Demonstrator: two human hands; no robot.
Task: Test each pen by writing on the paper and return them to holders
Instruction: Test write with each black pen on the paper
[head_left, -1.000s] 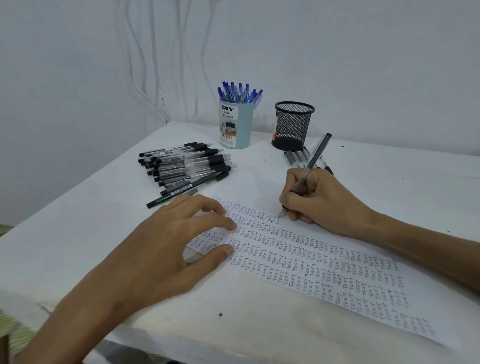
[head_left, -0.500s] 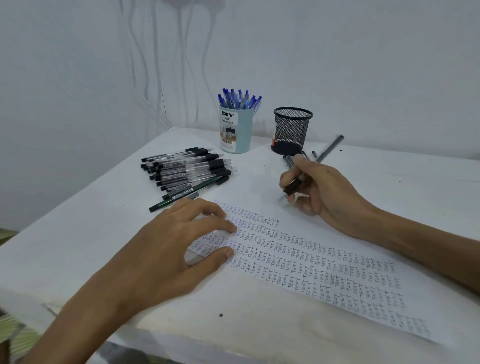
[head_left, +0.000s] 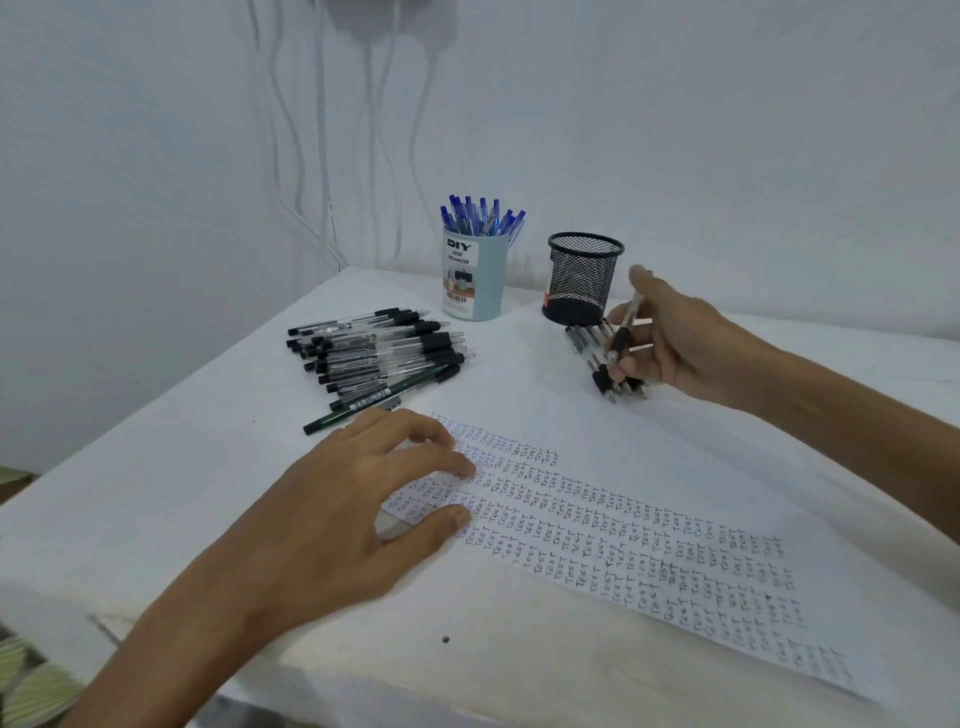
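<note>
Pen in R hand (blurred)

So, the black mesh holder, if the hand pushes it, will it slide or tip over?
Probably slide. The mesh holder is open wire with no pens showing above its rim, so likely light. It stands upright on a solid dark base, so tipping seems unlikely unless pushed near the rim. The table looks smooth, which favours sliding.

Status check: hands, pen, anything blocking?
Left hand flat on paper. Right hand holds pen over small pen pile, beside mesh holder. Nothing blocking.
</note>
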